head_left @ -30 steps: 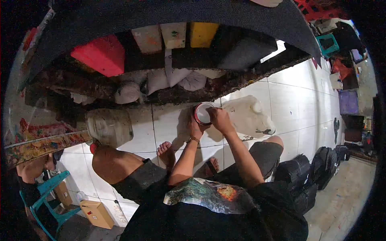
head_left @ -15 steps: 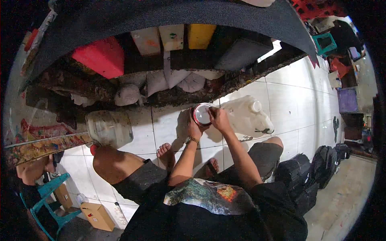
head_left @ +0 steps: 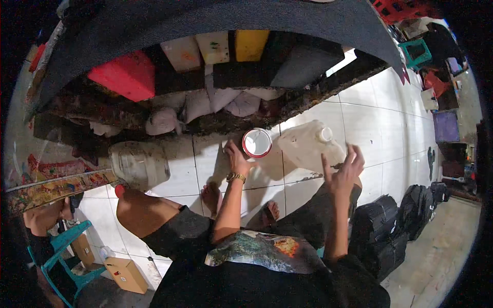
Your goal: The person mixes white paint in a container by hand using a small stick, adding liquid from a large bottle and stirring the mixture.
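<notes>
A round can [head_left: 257, 142] with a red rim and a pale inside stands on the white tiles in front of me. My left hand [head_left: 239, 160], a watch on its wrist, is at the can's left side. Its fingers are spread and do not close round the can. To the right lies a translucent whitish plastic jug [head_left: 304, 146] with a white screw cap [head_left: 325, 134]. My right hand [head_left: 344, 172] is open at the jug's near right end, fingers stretched out. Whether those fingers touch the jug I cannot tell.
A second, dirty clear container [head_left: 138, 165] lies to the left by my knee. Ahead is a low stained shelf with whitish bags [head_left: 203, 105] and a red box [head_left: 126, 76]. Black stacks [head_left: 377, 223] stand at right, a teal stool [head_left: 64, 251] and cardboard box [head_left: 126, 274] at lower left.
My right hand has left the can's top and moved right to the jug. My left hand has loosened from the can and shifted left. The can's inside now shows.
</notes>
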A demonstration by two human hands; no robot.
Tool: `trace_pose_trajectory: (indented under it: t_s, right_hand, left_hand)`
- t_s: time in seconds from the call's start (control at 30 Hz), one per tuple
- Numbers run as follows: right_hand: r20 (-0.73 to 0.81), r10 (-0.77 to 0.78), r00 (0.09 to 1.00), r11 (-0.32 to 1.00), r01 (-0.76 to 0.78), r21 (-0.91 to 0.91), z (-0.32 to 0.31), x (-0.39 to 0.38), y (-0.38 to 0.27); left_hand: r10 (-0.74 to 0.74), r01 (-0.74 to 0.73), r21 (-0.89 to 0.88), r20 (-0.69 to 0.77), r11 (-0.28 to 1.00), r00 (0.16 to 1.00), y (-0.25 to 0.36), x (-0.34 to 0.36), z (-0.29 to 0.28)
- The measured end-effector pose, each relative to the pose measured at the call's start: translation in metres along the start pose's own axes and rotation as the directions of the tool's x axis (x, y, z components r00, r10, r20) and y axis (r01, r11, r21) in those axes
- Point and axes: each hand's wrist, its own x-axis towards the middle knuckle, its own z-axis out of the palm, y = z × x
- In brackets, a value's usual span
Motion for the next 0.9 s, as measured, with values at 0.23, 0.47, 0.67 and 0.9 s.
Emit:
trace_pose_trajectory:
  t_s: [0.23,0.47,0.67,0.9]
  right_hand:
    - [0.374,0.023,0.927,0.936,-0.151,0.318,0.045,-0.016,0.103]
    - [0.633,-0.477,0.609,0.87,0.225,0.439,0.037,0.065,-0.004]
    - [0.903,-0.315,0.292,0.947,0.155,0.28,0.059,0.069,-0.013]
    - [0.876,-0.437,0.201,0.849,0.413,0.329,0.077,0.061,-0.056]
  left_hand:
    - [-0.259,0.62,0.142,0.96,0.771,0.103,0.037,-0.045,0.063]
    - [-0.15,0.439,-0.454,0.543,0.775,0.826,0.011,-0.088,0.176]
    - [-0.15,0.903,-0.357,0.905,0.241,0.398,0.078,-0.106,0.122]
    - [0.238,0.938,-0.326,0.926,0.115,0.293,0.067,-0.141,0.112]
